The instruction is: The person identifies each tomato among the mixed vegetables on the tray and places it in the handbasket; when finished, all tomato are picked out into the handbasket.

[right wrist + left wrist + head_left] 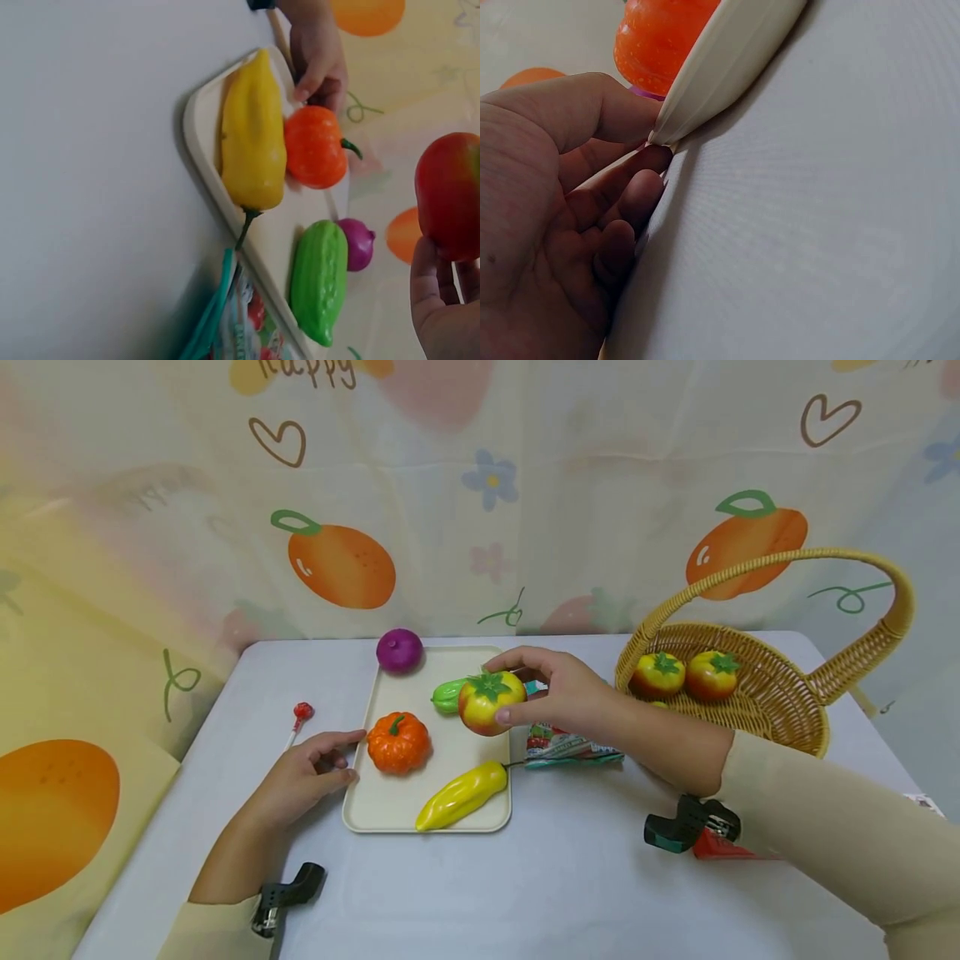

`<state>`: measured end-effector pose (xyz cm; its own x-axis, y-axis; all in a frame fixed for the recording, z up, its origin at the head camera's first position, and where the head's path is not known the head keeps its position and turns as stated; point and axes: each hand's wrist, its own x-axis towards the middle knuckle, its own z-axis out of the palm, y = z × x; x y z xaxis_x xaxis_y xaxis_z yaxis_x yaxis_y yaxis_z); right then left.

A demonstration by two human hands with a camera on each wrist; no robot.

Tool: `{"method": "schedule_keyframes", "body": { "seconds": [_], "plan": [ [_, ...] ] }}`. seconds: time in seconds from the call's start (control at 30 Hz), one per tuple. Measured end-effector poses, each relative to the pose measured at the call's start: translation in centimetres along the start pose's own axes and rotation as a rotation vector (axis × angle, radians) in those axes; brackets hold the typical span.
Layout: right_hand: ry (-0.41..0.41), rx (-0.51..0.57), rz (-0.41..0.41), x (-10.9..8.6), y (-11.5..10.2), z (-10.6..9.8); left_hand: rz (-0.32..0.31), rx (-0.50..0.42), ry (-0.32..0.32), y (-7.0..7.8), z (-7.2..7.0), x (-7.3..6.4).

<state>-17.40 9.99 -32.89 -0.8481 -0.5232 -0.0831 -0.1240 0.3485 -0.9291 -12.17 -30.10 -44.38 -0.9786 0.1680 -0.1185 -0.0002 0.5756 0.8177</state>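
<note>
My right hand [566, 689] grips a red-and-yellow toy tomato [483, 706] with a green leafy top, held over the right part of a cream tray [457, 752]. In the right wrist view, the red side of the tomato [450, 195] rests against the fingers. At the tray's left rim, my left hand [311, 777] pinches the edge, the rim [697, 90] lying between thumb and fingers. On the tray are an orange toy pumpkin [399, 745], a yellow pepper [461, 797] and a green bumpy vegetable [320, 281], partly hidden in the head view. A purple onion [400, 651] sits at the far left corner.
A wicker basket [780, 722] with a tall handle stands at the right, holding more toy tomatoes [712, 676]. A printed packet [570, 747] lies beside the tray, under my right forearm. A red lollipop [303, 712] lies left; a red item [723, 846] is partly hidden under the right sleeve.
</note>
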Motion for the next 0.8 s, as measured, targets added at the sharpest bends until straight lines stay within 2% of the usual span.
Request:
{"method": "schedule_keyframes", "body": {
  "seconds": [0.2, 0.53, 0.8],
  "plan": [
    [-0.009, -0.027, 0.001, -1.4, 0.8, -1.1, 0.009, 0.002, -0.005, -0.2, 0.0, 0.1],
    [-0.016, -0.091, 0.095, -4.5, 1.9, -3.1, 0.009, 0.015, 0.003, 0.1, 0.0, 0.0],
    [-0.046, -0.099, 0.094, -6.8, 2.4, -5.2, -0.002, 0.013, 0.007, 0.1, 0.0, 0.0]
  ]
}}
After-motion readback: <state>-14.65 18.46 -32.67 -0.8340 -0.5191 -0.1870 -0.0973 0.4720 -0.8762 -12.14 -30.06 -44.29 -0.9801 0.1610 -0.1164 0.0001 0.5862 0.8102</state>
